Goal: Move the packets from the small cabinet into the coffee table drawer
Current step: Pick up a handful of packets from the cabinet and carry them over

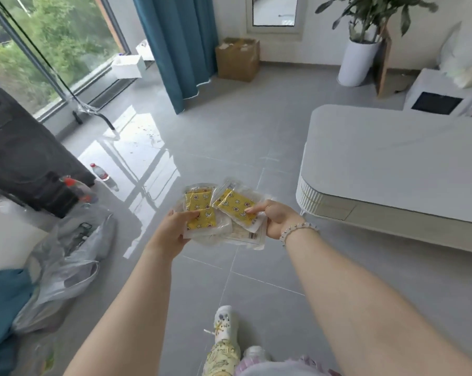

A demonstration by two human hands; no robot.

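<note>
- Packets: a small fan of clear wrappers, two of them with yellow star-and-moon contents on top. They are held in the air between both hands, above the grey floor and well apart from the coffee table.
- The left hand grips the left side of the bundle, thumb laid over one yellow packet, fingers underneath.
- The right hand, a bead bracelet at its wrist, pinches the other yellow packet and the wrappers below it, fingers curled at their edge.
- The coffee table stands off to the right. The drawer in its side looks closed to me, with no gap showing.
- By my reckoning this handful is about halfway: out of the cabinet and in hand, not yet stowed. I cannot say whether more packets wait there, as the cabinet is not plainly in sight.
- Left to do: cross to the table, free one hand to pull the drawer open, and lay the packets inside.
</note>
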